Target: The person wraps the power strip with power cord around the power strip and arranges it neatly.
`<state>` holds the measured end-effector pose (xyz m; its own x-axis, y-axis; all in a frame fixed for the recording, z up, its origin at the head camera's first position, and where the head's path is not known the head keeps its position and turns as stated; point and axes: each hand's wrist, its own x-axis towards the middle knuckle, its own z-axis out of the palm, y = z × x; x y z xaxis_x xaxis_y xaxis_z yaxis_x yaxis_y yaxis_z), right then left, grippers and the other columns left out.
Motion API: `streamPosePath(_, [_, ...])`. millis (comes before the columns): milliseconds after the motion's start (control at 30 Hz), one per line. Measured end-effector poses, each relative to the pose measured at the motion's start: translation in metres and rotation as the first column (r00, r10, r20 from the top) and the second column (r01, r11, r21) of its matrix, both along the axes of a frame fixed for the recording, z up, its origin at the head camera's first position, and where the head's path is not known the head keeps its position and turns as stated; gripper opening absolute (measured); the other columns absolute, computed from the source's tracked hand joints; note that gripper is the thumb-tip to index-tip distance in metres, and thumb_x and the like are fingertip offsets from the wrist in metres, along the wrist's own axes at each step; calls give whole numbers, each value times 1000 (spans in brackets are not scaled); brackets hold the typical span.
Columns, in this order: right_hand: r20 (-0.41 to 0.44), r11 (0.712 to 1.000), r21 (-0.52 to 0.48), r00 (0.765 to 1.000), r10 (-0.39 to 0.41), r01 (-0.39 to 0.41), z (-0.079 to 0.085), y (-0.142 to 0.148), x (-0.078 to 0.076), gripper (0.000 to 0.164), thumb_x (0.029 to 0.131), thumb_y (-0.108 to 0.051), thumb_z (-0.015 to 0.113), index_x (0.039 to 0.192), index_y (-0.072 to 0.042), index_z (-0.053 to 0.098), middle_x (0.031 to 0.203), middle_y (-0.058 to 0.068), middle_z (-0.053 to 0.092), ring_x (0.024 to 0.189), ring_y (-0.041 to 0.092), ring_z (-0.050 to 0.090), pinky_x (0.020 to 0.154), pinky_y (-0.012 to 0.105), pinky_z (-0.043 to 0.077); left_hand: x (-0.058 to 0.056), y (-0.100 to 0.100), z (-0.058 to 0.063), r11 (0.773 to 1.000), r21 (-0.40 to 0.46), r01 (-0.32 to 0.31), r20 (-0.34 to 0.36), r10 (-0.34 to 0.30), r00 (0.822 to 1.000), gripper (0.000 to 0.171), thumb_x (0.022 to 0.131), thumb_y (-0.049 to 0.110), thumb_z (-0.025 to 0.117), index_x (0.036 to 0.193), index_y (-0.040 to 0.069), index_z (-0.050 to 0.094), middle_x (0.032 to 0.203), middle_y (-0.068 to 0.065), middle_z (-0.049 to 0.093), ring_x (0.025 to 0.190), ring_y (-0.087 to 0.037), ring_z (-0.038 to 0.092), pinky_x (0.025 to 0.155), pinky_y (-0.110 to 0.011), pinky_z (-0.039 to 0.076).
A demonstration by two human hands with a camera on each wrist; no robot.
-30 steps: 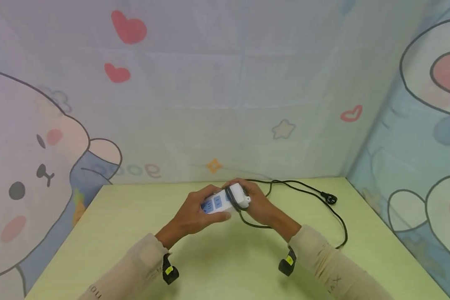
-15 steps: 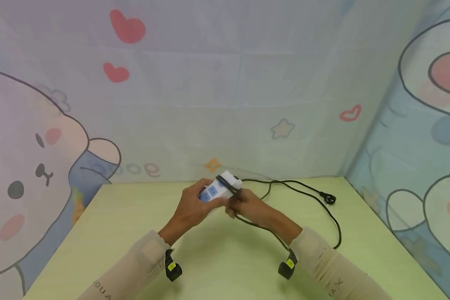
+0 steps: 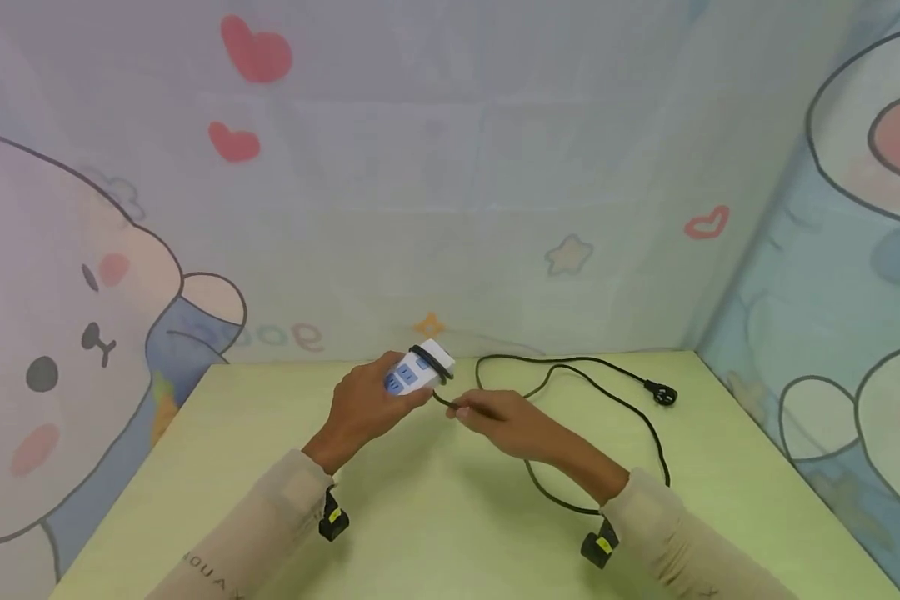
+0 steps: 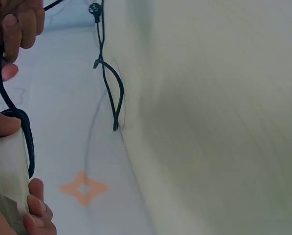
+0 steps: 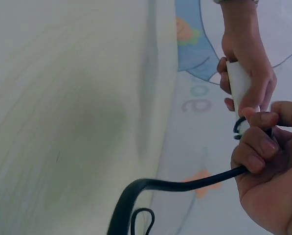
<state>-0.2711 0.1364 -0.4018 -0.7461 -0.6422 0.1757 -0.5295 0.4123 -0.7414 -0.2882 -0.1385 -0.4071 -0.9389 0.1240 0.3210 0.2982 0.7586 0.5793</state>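
Observation:
My left hand (image 3: 363, 406) grips a white power strip (image 3: 437, 352) with blue sockets, held tilted above the table. A black cord (image 3: 431, 362) is wrapped round the strip's far end. To its right, my right hand (image 3: 504, 421) pinches the cord a short way from the strip, fingers curled round it. In the left wrist view, the left thumb lies along the strip (image 4: 11, 161) beside the wraps, with fingertips on its other side. The right wrist view shows the cord (image 5: 204, 183) running out of the curled right fingers.
The rest of the cord loops over the right side of the pale green table (image 3: 217, 467), ending in a black plug (image 3: 662, 393) near the back right. A printed cloth (image 3: 420, 167) hangs behind the table and along its sides.
The power strip and left hand have shifted left. My right hand has moved off the strip's end, down and right, and now draws a stretch of cord out from it.

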Motion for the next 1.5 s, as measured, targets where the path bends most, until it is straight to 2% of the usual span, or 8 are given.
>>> streamPosePath(200, [-163, 998, 60, 986, -16, 26, 12, 22, 5, 18, 117, -22, 62, 119, -13, 78, 93, 4, 73, 75, 7, 59, 72, 29, 52, 0, 10, 7, 989, -134, 59, -1, -59, 998, 64, 94, 52, 81, 145, 15, 71, 98, -4, 79, 75, -17, 66, 65, -35, 48])
streamPosePath(300, [-340, 998, 51, 940, -21, 41, 18, 31, 5, 12, 112, -14, 71, 115, -9, 81, 96, 3, 79, 78, 7, 66, 74, 29, 57, -1, 18, 7, 963, -211, 170, 35, -167, 985, 60, 93, 50, 81, 141, 17, 72, 93, 0, 76, 73, -15, 62, 63, -34, 47])
streamPosePath(467, [-522, 991, -126, 852, -39, -32, 26, 40, -7, 16, 90, 3, 89, 100, -9, 88, 96, 3, 83, 83, 15, 73, 72, 28, 59, 5, 34, 11, 857, -269, 438, 114, -424, 899, 62, 92, 49, 83, 144, 17, 72, 99, 3, 75, 80, -12, 62, 68, -31, 50])
streamPosePath(567, [-439, 974, -198, 899, 8, -106, 27, 39, -15, 16, 85, 4, 92, 94, -9, 88, 93, 6, 82, 82, 12, 72, 70, 27, 59, 12, 37, 14, 798, -271, 539, 136, -522, 842, 65, 92, 50, 86, 148, 19, 72, 107, 4, 78, 84, -9, 62, 71, -27, 51])
streamPosePath(700, [-224, 952, -281, 973, 60, -124, 26, 37, -24, 11, 88, 4, 90, 99, 0, 86, 97, 9, 83, 86, 8, 75, 74, 28, 63, 16, 33, 19, 775, -248, 581, 89, -579, 811, 64, 90, 47, 89, 146, 20, 73, 108, 5, 79, 82, -5, 62, 71, -25, 52])
streamPosePath(1000, [78, 947, -287, 982, 174, -145, 14, 36, -35, 13, 105, -5, 78, 111, 5, 83, 106, -3, 79, 96, 12, 71, 84, 30, 63, 23, 26, 8, 789, -119, 603, 80, -598, 798, 61, 87, 45, 92, 141, 22, 74, 102, 5, 77, 82, -2, 63, 71, -24, 54])
streamPosePath(1200, [128, 947, -304, 981, 146, -102, 7, 29, -36, 15, 109, -5, 72, 114, 7, 81, 108, -7, 80, 97, 11, 71, 87, 29, 61, 28, 25, 10, 780, -95, 618, 9, -620, 784, 56, 86, 43, 93, 135, 21, 75, 98, 4, 78, 79, -2, 64, 69, -24, 55])
streamPosePath(1500, [162, 926, -374, 978, 129, -61, -13, 21, -32, 26, 117, -7, 56, 130, 9, 72, 116, -2, 76, 97, 14, 70, 80, 29, 61, 27, 27, 5, 824, 91, 560, -15, -561, 828, 54, 89, 38, 92, 136, 19, 72, 101, -2, 79, 80, -8, 67, 69, -29, 57])
